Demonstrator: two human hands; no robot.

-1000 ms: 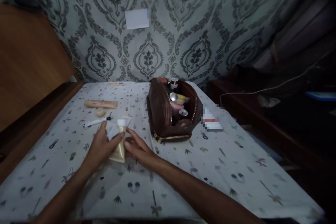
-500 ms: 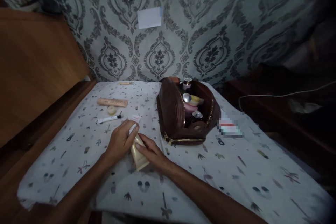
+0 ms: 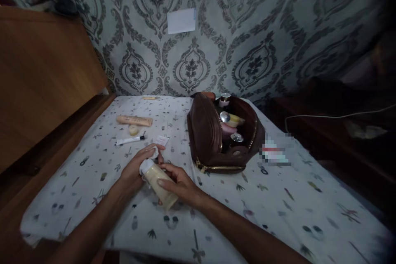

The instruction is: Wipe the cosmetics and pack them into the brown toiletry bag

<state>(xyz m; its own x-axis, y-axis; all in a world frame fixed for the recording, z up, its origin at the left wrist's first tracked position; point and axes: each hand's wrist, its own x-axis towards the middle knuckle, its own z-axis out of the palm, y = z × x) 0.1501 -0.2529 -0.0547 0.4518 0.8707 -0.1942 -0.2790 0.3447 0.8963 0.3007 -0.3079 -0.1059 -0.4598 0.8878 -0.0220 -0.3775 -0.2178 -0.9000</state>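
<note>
A cream-coloured squeeze tube (image 3: 162, 187) lies tilted in my right hand (image 3: 182, 183), whose thumb presses along its side. Its white cap end points up and left, toward my left hand (image 3: 137, 167). The left fingers curl around a crumpled white piece (image 3: 155, 152) that looks like tissue, held against the cap end. Part of the cap is hidden by that hand. Just beyond the fingers lies a small white card or packet (image 3: 162, 140). To the right of both hands stands an unzipped brown toiletry bag (image 3: 202, 132) with several bottles and tubes inside.
Left of the bag lie a peach tube (image 3: 134, 121), a small round pale jar (image 3: 133, 130), a thin white tube with a black cap (image 3: 130, 140) and a slim item (image 3: 150, 98) at the back. A blurred packet (image 3: 274, 152) sits right of the bag. A wooden panel (image 3: 46, 74) borders the left.
My left hand has shifted left and turned, uncovering the tube's white cap end and the white crumpled piece. The tube has tilted further. The view has shifted slightly.
</note>
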